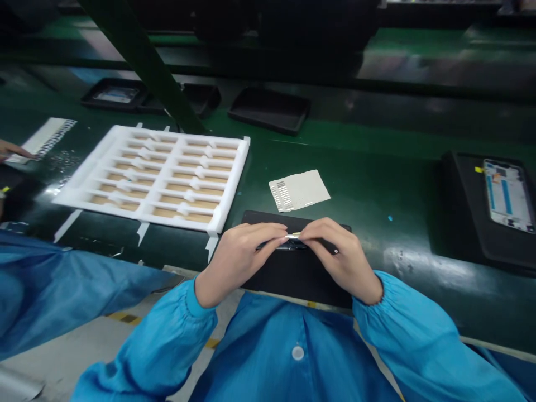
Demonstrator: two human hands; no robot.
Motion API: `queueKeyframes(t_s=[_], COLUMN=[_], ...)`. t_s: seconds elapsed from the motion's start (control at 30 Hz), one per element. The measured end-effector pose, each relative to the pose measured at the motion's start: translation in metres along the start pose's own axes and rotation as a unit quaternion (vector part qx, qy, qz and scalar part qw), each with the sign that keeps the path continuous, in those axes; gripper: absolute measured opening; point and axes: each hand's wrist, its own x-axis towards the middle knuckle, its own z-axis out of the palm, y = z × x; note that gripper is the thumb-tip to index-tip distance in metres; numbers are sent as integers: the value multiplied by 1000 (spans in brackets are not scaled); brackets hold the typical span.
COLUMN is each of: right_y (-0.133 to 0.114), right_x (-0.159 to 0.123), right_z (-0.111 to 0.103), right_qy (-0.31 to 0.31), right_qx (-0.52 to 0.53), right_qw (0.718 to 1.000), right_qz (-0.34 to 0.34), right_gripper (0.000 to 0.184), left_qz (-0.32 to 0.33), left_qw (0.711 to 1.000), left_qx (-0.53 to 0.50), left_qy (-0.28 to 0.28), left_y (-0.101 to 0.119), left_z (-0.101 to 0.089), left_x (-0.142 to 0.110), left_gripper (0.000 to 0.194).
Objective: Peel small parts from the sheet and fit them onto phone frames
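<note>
Nearest of all, a blue coat (255, 357) fills the bottom of my view. And here's the action: the left hand (243, 251) and right hand (342, 251) come close together, fingers pinched narrow, both holding a small pale strip (293, 236) over a black tray (297, 273) at the near edge of the green worktop (397, 178). Something glossy under the fingers, too hidden to name! Just beyond lies a striped card (305, 192). Off to the left, a slotted white foam tray (233, 184); farther left, a co-worker's hand (15, 149) touches another card (42, 137). Far right, a phone frame (508, 192) rests on a black block (463, 212).
</note>
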Motion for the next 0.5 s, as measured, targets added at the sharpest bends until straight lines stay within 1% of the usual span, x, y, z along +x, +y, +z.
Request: queueKeyframes(t_s=[0.07, 0.13, 0.2, 0.27, 0.33, 0.4, 0.43, 0.5], right_y=[1, 3, 5, 5, 2, -5, -7, -7], right_x=[-2, -4, -7, -10, -11, -7, -2, 16], right_z=[1, 3, 3, 3, 1, -4, -7, -12], right_qy=[-6, -16, -23, -32, -45, -64, -66, -40], right_qx=[-58, -122, -169, -193, -189, -157, -137, -114], right_qw=[997, 989, 978, 972, 973, 980, 985, 991], right_qz=[-42, -84, -117, -132, -128, -100, -83, -53], right_gripper=[25, 31, 34, 37, 37, 33, 29, 20], left_qz=[-6, -6, 12, 43, 79, 106, 112, 97], left_qw=[1000, 1000, 999, 997, 993, 989, 988, 991], left_qx=[2, 12, 27, 46, 67, 84, 88, 79], left_qy=[-6, 6, 31, 53, 62, 63, 60, 44], left_y=[0, 0, -1, -3, -4, -6, -8, -14], left_z=[1, 2, 3, 4, 6, 6, 6, 6], left_x=[2, 1, -3, -11, -18, -22, -22, -14], left_gripper=[12, 13, 16, 19, 23, 26, 26, 25])
